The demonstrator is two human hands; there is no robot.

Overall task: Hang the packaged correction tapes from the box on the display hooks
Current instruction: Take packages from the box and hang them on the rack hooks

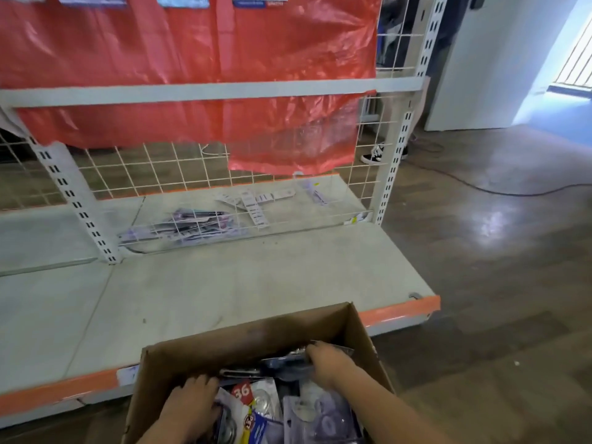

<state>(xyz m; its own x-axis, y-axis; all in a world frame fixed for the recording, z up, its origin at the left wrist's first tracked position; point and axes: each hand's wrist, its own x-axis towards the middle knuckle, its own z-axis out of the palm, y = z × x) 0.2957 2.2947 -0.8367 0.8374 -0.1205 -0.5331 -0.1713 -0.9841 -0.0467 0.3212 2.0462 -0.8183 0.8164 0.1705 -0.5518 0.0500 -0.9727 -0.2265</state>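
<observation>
Both hands are down in the box (198, 350) at six o'clock, so this looks like the picking step: nothing is on its way to a hook yet. The right hand (325, 358) reaches toward the far side, fingers curled over a dark pack (282, 363); it seems to be gripping it, though the blur makes that a judgement. The left hand (192, 397) rests on the heap at the seven o'clock side, fingers bent, and I cannot tell if it holds anything.

The box is well stocked: clear blister packs (320, 421) of correction tape near the camera, and a pack with a red "36" tag (242, 391) beside the left hand.

Next, I'd say, one pack must come free and go up toward twelve o'clock, where hung packs (182, 0) show above the red sheet (192, 43). Loose packets (179, 225) lie behind the grid (128, 174).
</observation>
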